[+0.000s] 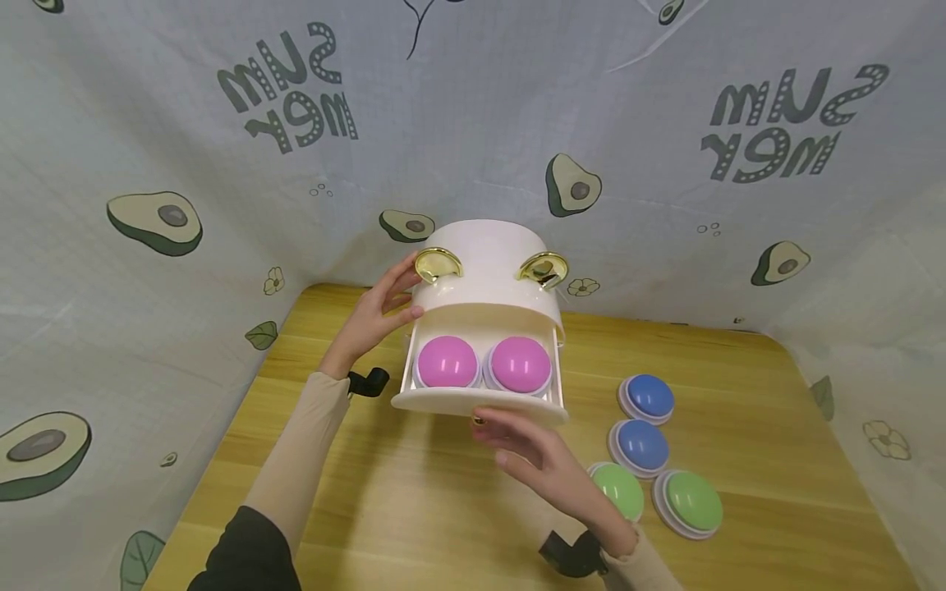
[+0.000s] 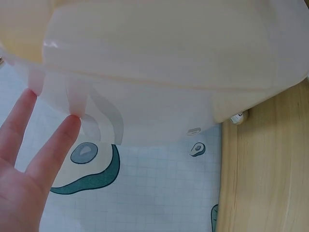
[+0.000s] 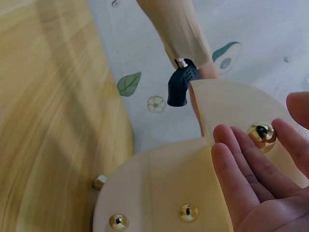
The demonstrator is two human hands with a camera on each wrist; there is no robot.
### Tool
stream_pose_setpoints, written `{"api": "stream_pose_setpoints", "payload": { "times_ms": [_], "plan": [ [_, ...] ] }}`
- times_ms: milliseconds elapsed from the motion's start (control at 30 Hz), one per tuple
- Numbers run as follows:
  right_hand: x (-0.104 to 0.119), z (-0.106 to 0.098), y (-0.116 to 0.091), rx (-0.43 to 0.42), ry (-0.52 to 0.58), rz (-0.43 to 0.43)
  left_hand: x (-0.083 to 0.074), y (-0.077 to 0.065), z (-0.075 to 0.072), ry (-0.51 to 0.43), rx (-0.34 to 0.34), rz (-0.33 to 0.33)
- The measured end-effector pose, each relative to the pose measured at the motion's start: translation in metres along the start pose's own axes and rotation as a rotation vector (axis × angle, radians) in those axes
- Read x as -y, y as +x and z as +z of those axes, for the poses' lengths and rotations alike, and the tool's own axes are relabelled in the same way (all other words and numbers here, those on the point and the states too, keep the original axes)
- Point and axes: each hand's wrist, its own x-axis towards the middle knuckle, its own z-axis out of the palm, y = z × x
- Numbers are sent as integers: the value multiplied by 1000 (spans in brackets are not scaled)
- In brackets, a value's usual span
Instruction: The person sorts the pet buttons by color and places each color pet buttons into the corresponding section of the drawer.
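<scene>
A white rounded drawer box (image 1: 484, 246) with gold ears stands at the back of the table. Its top drawer (image 1: 436, 400) is pulled out and holds two pink dome-topped discs (image 1: 447, 362) side by side. My left hand (image 1: 369, 316) steadies the box's left side; its straight fingertips (image 2: 72, 121) touch the translucent wall in the left wrist view. At the drawer front is my right hand (image 1: 543, 455). In the right wrist view, the gold knob (image 3: 262, 137) sits between its index and middle fingers, with the thumb apart.
Right of the box lie two blue discs (image 1: 643, 444) and two green discs (image 1: 693, 501), one green disc partly behind the right wrist. Below the pulled-out drawer are lower fronts with gold knobs (image 3: 189, 212). A printed cloth (image 1: 473, 123) hangs behind the wooden table (image 1: 414, 509).
</scene>
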Motion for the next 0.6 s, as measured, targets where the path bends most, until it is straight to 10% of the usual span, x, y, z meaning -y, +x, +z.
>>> {"api": "stream_pose_setpoints", "payload": {
  "times_ms": [400, 600],
  "plan": [
    [-2, -5, 16, -36, -15, -22, -4, 0, -1, -29, 10, -30],
    [-4, -13, 27, -71, -10, 21, -30, -3, 0, -26, 19, -45]
  ]
}}
